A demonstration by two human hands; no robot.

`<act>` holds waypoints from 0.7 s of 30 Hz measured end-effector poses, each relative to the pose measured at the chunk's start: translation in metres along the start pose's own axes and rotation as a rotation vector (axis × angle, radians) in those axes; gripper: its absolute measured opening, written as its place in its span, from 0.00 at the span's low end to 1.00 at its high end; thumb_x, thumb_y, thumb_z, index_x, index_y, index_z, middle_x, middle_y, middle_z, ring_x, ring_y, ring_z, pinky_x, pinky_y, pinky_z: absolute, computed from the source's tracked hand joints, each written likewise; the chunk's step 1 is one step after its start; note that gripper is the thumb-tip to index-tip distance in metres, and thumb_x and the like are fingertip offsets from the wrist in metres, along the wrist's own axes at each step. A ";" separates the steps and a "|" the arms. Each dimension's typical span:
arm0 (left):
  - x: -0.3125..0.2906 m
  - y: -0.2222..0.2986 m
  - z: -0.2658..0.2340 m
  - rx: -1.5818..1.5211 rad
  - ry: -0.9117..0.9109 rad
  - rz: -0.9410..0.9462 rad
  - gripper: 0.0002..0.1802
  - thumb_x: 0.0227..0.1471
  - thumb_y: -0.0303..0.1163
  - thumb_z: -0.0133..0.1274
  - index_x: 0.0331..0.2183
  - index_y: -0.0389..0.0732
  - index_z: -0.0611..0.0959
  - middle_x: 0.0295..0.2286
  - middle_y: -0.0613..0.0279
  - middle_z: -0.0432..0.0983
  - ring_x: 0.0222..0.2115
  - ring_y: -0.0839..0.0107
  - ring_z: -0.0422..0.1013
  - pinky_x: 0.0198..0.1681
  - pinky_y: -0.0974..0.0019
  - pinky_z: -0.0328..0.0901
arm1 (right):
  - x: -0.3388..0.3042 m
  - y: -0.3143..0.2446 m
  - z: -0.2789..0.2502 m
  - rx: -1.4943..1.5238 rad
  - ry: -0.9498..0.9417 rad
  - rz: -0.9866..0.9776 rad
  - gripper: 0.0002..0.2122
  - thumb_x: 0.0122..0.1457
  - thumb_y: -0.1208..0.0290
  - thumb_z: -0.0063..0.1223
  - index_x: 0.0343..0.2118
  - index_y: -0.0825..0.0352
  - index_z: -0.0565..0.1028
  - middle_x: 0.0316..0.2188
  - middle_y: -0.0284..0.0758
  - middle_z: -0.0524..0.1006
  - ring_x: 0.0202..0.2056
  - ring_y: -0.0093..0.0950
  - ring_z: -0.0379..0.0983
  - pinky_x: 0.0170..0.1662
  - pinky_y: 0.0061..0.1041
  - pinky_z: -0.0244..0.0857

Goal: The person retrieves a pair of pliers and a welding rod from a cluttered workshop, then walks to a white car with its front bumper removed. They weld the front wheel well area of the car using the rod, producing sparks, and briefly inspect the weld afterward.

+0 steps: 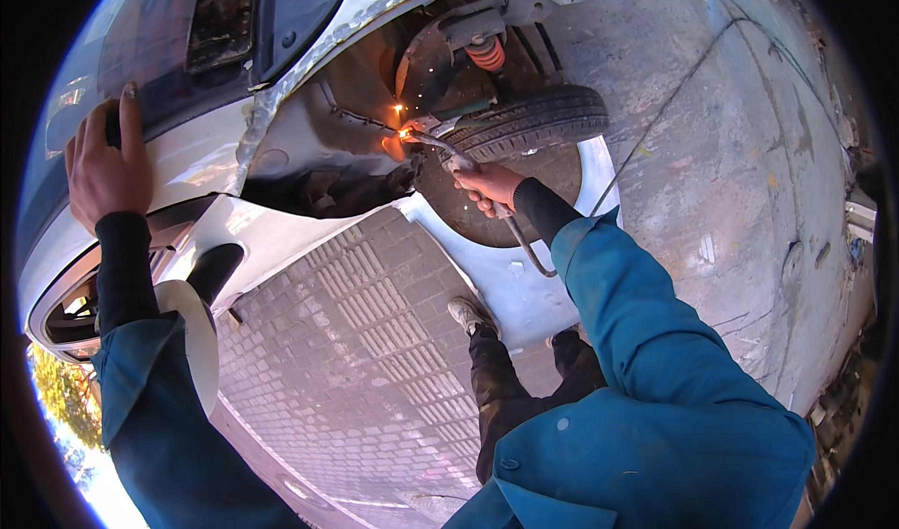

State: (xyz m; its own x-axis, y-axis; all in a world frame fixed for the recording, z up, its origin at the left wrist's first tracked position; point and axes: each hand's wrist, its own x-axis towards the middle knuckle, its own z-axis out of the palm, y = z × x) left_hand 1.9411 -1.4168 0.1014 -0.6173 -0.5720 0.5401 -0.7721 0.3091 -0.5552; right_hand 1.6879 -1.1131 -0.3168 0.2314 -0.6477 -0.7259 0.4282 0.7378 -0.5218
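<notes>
My right hand (pixel 492 188) is wrapped round the handle of a metal gas torch (pixel 463 160), whose bent tube points away to the left. At its tip burns a bright orange flame (pixel 405 134), with sparks flying off the cut edge of the car's torn-open front body (pixel 328 140). My left hand (pixel 110 166) lies on the car's pale edge beside the windshield, fingers stretched out and thumb apart. A small dark patch shows between thumb and fingers; I cannot make out what it is. A wheel with a black tyre (pixel 524 122) lies just right of the flame.
A red coil spring (pixel 487 54) sits beyond the tyre. Below my right hand lies a cut white body panel (pixel 524 281) with a round wheel arch. The torch's hose (pixel 537 259) hangs over it. A dark cable (pixel 670 101) crosses the concrete at right. My shoe (pixel 468 315) stands on paving bricks.
</notes>
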 end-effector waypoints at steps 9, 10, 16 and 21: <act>0.001 0.008 -0.008 -0.037 -0.007 -0.003 0.26 0.65 0.60 0.50 0.46 0.51 0.88 0.48 0.66 0.83 0.54 0.61 0.74 0.57 0.55 0.70 | -0.025 0.027 0.025 -0.001 0.086 -0.125 0.16 0.69 0.52 0.57 0.36 0.62 0.71 0.18 0.27 0.70 0.15 0.18 0.65 0.17 0.26 0.61; 0.001 0.010 -0.010 -0.034 -0.012 -0.005 0.26 0.65 0.60 0.50 0.46 0.51 0.89 0.48 0.65 0.83 0.54 0.61 0.74 0.57 0.55 0.70 | -0.029 0.030 0.032 -0.046 0.109 -0.166 0.15 0.69 0.54 0.57 0.36 0.62 0.71 0.18 0.27 0.69 0.15 0.17 0.64 0.17 0.24 0.59; 0.001 0.014 -0.020 -0.071 -0.015 0.000 0.27 0.64 0.60 0.51 0.45 0.47 0.88 0.47 0.62 0.84 0.53 0.58 0.75 0.56 0.54 0.70 | -0.058 0.041 0.085 -0.286 0.310 -0.437 0.15 0.69 0.59 0.58 0.50 0.64 0.73 0.22 0.29 0.73 0.17 0.20 0.68 0.20 0.26 0.63; 0.000 0.017 -0.021 -0.095 -0.018 -0.023 0.29 0.63 0.61 0.51 0.45 0.47 0.88 0.48 0.62 0.84 0.53 0.59 0.76 0.56 0.53 0.71 | -0.095 0.022 0.111 -0.481 0.454 -0.697 0.14 0.65 0.60 0.59 0.42 0.67 0.72 0.25 0.45 0.79 0.29 0.49 0.79 0.33 0.45 0.70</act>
State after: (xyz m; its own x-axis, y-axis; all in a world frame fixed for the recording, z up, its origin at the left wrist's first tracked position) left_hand 1.9245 -1.3953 0.1055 -0.5972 -0.5932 0.5399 -0.7974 0.3663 -0.4795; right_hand 1.7721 -1.0566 -0.2097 -0.3434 -0.9093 -0.2349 -0.0858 0.2794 -0.9563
